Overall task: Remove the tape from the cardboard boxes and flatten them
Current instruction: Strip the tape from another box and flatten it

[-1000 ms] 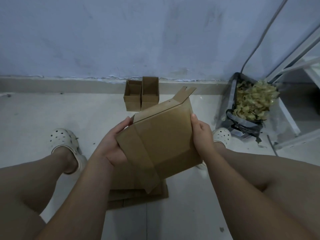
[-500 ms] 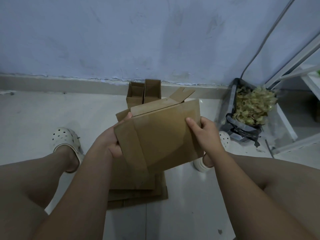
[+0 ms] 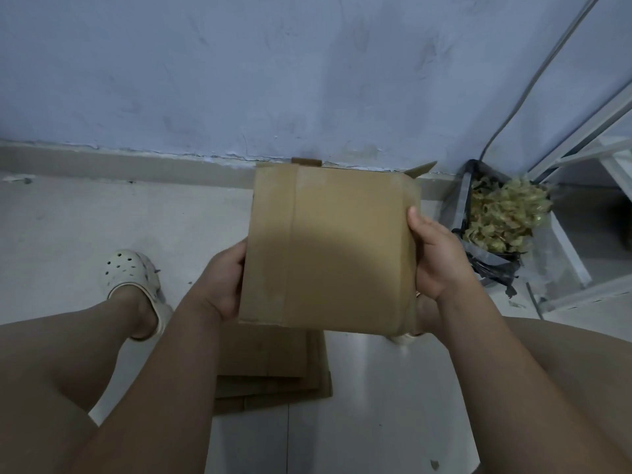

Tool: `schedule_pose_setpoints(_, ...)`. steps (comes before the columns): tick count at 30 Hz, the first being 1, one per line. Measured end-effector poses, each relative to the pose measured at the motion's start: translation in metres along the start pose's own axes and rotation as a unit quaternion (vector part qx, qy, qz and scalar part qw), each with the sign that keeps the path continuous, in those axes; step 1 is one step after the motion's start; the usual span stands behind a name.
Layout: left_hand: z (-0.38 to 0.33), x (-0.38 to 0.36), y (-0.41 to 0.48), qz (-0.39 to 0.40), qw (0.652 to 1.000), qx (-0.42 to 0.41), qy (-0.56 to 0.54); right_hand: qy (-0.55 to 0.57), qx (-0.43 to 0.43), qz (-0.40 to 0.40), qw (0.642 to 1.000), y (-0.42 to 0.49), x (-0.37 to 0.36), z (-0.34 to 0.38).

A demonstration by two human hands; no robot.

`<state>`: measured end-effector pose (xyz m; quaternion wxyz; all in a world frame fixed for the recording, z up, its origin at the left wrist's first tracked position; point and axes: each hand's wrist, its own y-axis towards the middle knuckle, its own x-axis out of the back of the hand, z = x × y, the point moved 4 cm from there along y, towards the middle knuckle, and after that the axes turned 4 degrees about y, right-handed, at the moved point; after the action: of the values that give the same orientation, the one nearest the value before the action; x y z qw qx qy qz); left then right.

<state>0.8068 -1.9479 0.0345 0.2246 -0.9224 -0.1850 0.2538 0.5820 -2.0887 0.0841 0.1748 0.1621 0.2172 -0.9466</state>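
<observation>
I hold a brown cardboard box point(image 3: 342, 248) up in front of me, its broad face toward the camera. A strip of brown tape point(image 3: 284, 248) runs down that face near the left edge. My left hand point(image 3: 222, 282) grips the box's left side, fingers hidden behind it. My right hand point(image 3: 434, 258) grips the right side, thumb on the front face. A loose flap point(image 3: 420, 170) sticks up at the top right corner. Below the box, a stack of flattened boxes point(image 3: 273, 381) lies on the floor.
A black bag of crumpled tape scraps point(image 3: 502, 220) stands at the right against the wall. A white metal frame point(image 3: 581, 213) is beyond it. My legs and a white clog point(image 3: 130, 271) flank the stack. The top of another box point(image 3: 306, 162) peeks out behind the held one.
I have turned the box from tilted to square and raised it toward the camera, so it now hides the small boxes by the wall. Both hands shifted to its sides.
</observation>
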Motion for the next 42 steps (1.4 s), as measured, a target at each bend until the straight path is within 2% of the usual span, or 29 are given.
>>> schedule_pose_setpoints(2, -0.002, -0.004, -0.002, 0.008, 0.999, -0.015, 0.035, 0.020, -0.036, -0.011, 0.999, 0.001, 0.002, 0.000)
schedule_pose_setpoints(4, -0.006, -0.004, -0.002, 0.006, 0.990, -0.055, 0.130, 0.045, -0.091, -0.039, 0.994, 0.001, 0.005, -0.002)
schedule_pose_setpoints(6, -0.012, -0.007, -0.006, -0.036, 0.975, -0.076, 0.207, 0.067, -0.136, -0.071, 0.986, 0.002, 0.010, -0.004)
schedule_pose_setpoints(7, -0.012, -0.014, -0.007, -0.008, 0.976, -0.054, 0.209, 0.076, -0.152, -0.088, 0.981, 0.002, 0.013, -0.005)
schedule_pose_setpoints(10, -0.007, -0.033, -0.012, 0.156, 0.977, 0.014, 0.146, 0.107, -0.202, -0.124, 0.966, -0.003, 0.015, -0.014)
schedule_pose_setpoints(12, -0.004, -0.032, -0.011, 0.189, 0.975, -0.003, 0.117, 0.122, -0.224, -0.132, 0.958, -0.006, 0.014, -0.021)
schedule_pose_setpoints(15, -0.002, -0.025, -0.007, 0.132, 0.976, -0.012, 0.174, 0.149, -0.235, -0.142, 0.950, -0.007, 0.016, -0.029)
schedule_pose_setpoints(18, -0.005, -0.014, 0.003, 0.020, 0.980, -0.038, 0.192, 0.184, -0.213, -0.133, 0.950, -0.005, 0.017, -0.031)
schedule_pose_setpoints(20, -0.006, -0.010, 0.005, -0.033, 0.982, -0.055, 0.180, 0.178, -0.205, -0.077, 0.959, -0.003, 0.013, -0.033)
schedule_pose_setpoints(22, -0.005, -0.006, 0.006, -0.070, 0.981, -0.068, 0.166, 0.089, -0.224, 0.028, 0.970, -0.004, 0.003, -0.039)
schedule_pose_setpoints(24, -0.005, -0.002, 0.006, -0.115, 0.976, -0.084, 0.167, 0.011, -0.226, 0.122, 0.966, -0.009, -0.005, -0.046)
schedule_pose_setpoints(26, -0.006, 0.002, 0.006, -0.164, 0.964, -0.104, 0.179, -0.005, -0.199, 0.172, 0.965, -0.012, -0.008, -0.050)
schedule_pose_setpoints(29, -0.005, 0.004, 0.007, -0.199, 0.953, -0.108, 0.201, -0.046, -0.180, 0.204, 0.961, -0.012, -0.009, -0.052)
schedule_pose_setpoints(31, -0.002, 0.003, 0.007, -0.211, 0.951, -0.094, 0.204, -0.148, -0.177, 0.178, 0.957, -0.011, -0.011, -0.055)
schedule_pose_setpoints(33, 0.001, 0.005, 0.006, -0.236, 0.945, -0.082, 0.210, -0.218, -0.164, 0.106, 0.956, -0.006, -0.007, -0.059)
schedule_pose_setpoints(36, 0.005, 0.008, 0.006, -0.255, 0.938, -0.070, 0.226, -0.259, -0.119, 0.024, 0.958, -0.002, -0.003, -0.060)
schedule_pose_setpoints(42, 0.006, 0.009, 0.009, -0.205, 0.948, -0.054, 0.237, -0.357, -0.018, -0.080, 0.931, 0.008, 0.012, -0.055)
